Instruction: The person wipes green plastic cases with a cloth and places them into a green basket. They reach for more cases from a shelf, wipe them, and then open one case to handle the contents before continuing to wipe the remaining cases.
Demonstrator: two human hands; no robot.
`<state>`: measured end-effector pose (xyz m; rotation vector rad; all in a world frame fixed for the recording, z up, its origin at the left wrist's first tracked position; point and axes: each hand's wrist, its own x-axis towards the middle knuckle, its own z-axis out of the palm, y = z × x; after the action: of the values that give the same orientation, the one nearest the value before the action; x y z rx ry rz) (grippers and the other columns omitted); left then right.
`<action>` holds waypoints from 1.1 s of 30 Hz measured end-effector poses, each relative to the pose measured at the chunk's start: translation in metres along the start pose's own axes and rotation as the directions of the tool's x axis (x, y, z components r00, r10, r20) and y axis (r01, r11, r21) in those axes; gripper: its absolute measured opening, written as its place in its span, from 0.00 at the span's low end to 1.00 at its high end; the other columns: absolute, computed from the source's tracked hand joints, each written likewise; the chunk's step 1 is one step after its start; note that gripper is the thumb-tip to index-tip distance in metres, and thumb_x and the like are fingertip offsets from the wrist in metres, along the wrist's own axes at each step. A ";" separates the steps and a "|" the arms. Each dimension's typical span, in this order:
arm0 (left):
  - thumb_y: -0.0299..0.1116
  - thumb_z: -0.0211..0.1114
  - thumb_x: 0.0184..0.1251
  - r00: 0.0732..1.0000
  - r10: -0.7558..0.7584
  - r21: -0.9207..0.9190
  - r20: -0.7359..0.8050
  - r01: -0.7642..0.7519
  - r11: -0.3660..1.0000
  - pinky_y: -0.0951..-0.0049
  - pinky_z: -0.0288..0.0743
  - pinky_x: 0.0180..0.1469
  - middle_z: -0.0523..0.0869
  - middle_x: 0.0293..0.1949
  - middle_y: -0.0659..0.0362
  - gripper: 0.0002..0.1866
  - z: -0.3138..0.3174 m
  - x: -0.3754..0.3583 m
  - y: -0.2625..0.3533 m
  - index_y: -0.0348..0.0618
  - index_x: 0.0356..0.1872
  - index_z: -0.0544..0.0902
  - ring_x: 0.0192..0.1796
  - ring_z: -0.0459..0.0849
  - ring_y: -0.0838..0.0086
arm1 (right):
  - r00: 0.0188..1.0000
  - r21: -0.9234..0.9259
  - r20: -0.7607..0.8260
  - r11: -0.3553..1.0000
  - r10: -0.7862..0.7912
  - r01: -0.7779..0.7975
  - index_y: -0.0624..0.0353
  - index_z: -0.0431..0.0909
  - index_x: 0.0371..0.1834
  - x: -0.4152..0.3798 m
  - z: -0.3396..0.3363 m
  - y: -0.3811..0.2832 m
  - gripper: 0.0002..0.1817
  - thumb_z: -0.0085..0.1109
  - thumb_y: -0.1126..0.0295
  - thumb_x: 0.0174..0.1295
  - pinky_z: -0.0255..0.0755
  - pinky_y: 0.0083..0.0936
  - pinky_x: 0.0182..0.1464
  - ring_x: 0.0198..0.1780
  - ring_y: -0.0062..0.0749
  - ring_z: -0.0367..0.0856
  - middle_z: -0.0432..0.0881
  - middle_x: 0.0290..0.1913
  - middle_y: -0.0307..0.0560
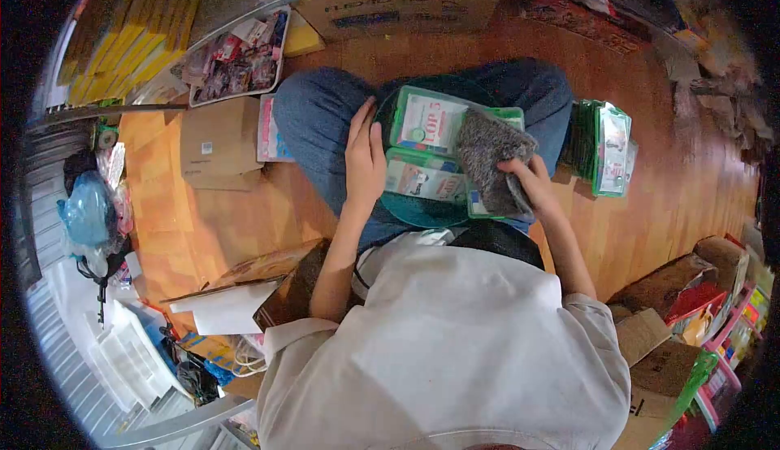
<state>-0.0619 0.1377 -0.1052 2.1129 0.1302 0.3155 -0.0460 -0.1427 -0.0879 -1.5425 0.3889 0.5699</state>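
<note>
White sleeves first, then my two hands on green packs in the lap, wiping seems partly done.

My right hand (532, 180) pinches a grey cloth (491, 169) against the green packs (428, 125) at the centre; my left hand (364, 157) lies flat, fingers together, on their 9 o'clock edge. I judge the top packs are under wiping, while a standing stack of packs (605, 147) at 3 o'clock waits. Cardboard boxes (219, 137) at 9 o'clock and open cartons (691, 287) at 4 o'clock crowd the wooden floor (674, 198).

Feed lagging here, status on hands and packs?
Left hand flat on pack stack. Right hand holds grey cloth on packs. Nothing in the way.
</note>
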 end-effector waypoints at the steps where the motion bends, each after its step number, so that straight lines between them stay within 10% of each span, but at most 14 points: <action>1: 0.33 0.45 0.76 1.000 0.000 0.026 0.008 -0.001 1.000 0.65 0.60 0.68 0.70 0.64 0.44 0.20 0.000 0.000 -0.003 0.26 0.58 0.72 0.66 0.69 0.54 | 1.000 0.010 -0.006 1.000 -0.005 0.005 0.68 0.75 0.48 0.002 -0.007 0.008 0.21 0.64 0.66 0.53 0.74 0.25 0.46 0.43 0.29 0.79 0.82 0.41 0.46; 10: 0.30 0.58 0.67 0.958 0.268 0.184 -0.100 -0.247 0.951 0.62 0.60 0.68 0.72 0.62 0.45 0.23 -0.023 0.004 0.054 0.32 0.61 0.70 0.64 0.70 0.52 | 0.966 -0.060 -0.156 0.978 -0.204 0.197 0.65 0.72 0.49 -0.040 -0.030 -0.032 0.21 0.64 0.68 0.53 0.73 0.26 0.48 0.44 0.29 0.78 0.79 0.45 0.46; 12: 0.28 0.62 0.62 0.929 0.367 -0.163 -0.049 -0.370 0.915 0.62 0.60 0.68 0.70 0.63 0.45 0.26 -0.025 -0.003 0.081 0.33 0.62 0.70 0.65 0.69 0.53 | 0.986 0.077 -0.071 0.985 -0.151 0.157 0.63 0.70 0.53 -0.059 -0.015 -0.050 0.25 0.65 0.70 0.52 0.71 0.27 0.53 0.49 0.29 0.76 0.79 0.48 0.46; 14: 0.28 0.64 0.60 0.927 0.319 -0.656 0.195 -0.119 0.745 0.63 0.53 0.71 0.63 0.68 0.48 0.35 -0.017 -0.019 0.106 0.30 0.67 0.61 0.68 0.64 0.61 | 0.985 0.269 0.099 0.957 -0.143 0.112 0.62 0.69 0.56 -0.067 0.005 -0.056 0.27 0.65 0.70 0.52 0.70 0.27 0.54 0.51 0.28 0.75 0.78 0.49 0.46; 16: 0.34 0.67 0.62 0.878 0.102 -0.735 0.467 0.321 0.598 0.65 0.54 0.69 0.67 0.64 0.51 0.36 0.001 -0.046 0.104 0.32 0.67 0.59 0.66 0.66 0.66 | 0.981 0.054 0.176 0.996 -0.079 0.071 0.61 0.68 0.58 -0.058 0.024 -0.054 0.27 0.63 0.71 0.54 0.67 0.26 0.57 0.54 0.29 0.73 0.77 0.51 0.44; 19: 0.32 0.64 0.66 0.915 -0.236 -0.687 0.328 0.402 0.605 0.70 0.60 0.66 0.72 0.59 0.54 0.32 0.003 -0.045 0.120 0.35 0.66 0.59 0.61 0.70 0.69 | 0.963 0.305 0.232 0.950 -0.139 0.064 0.60 0.66 0.61 -0.067 0.058 -0.049 0.27 0.61 0.71 0.57 0.65 0.29 0.60 0.56 0.30 0.72 0.75 0.55 0.44; 23: 0.30 0.61 0.68 0.921 -0.245 -0.752 0.305 0.390 0.531 0.71 0.58 0.67 0.69 0.62 0.53 0.32 -0.003 -0.048 0.102 0.35 0.68 0.56 0.63 0.68 0.69 | 0.908 0.450 0.402 0.889 -0.118 -0.084 0.58 0.63 0.65 -0.060 0.064 -0.031 0.28 0.60 0.65 0.62 0.65 0.32 0.63 0.60 0.32 0.71 0.72 0.60 0.45; 26: 0.31 0.63 0.65 0.996 0.018 -0.474 -0.087 -0.057 0.879 0.65 0.47 0.72 0.53 0.72 0.45 0.40 -0.003 -0.050 0.094 0.34 0.72 0.49 0.73 0.54 0.60 | 0.809 0.582 0.536 0.799 -0.240 -0.149 0.55 0.57 0.71 -0.054 0.063 -0.007 0.35 0.47 0.47 0.67 0.62 0.38 0.67 0.65 0.39 0.68 0.67 0.67 0.48; 29: 0.29 0.62 0.64 0.943 0.229 -0.195 -0.240 -0.278 0.940 0.61 0.44 0.74 0.50 0.74 0.47 0.41 -0.005 -0.055 0.096 0.39 0.74 0.47 0.75 0.50 0.56 | 0.736 0.673 0.622 0.664 -0.267 -0.328 0.52 0.54 0.74 -0.049 0.060 0.000 0.40 0.31 0.36 0.68 0.59 0.45 0.70 0.68 0.45 0.66 0.62 0.70 0.50; 33: 0.44 0.65 0.60 0.931 0.364 0.440 0.037 -0.343 0.830 0.50 0.40 0.73 0.49 0.74 0.42 0.42 -0.023 -0.072 0.135 0.40 0.72 0.56 0.76 0.44 0.48 | 0.761 0.686 0.591 0.663 -0.267 -0.300 0.52 0.55 0.73 -0.041 0.059 0.003 0.36 0.32 0.40 0.70 0.56 0.45 0.71 0.69 0.45 0.64 0.61 0.71 0.49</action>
<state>-0.1421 0.0688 0.0081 2.5827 -0.1871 0.6058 -0.0877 -0.0879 -0.0663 -0.4454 0.0536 0.7967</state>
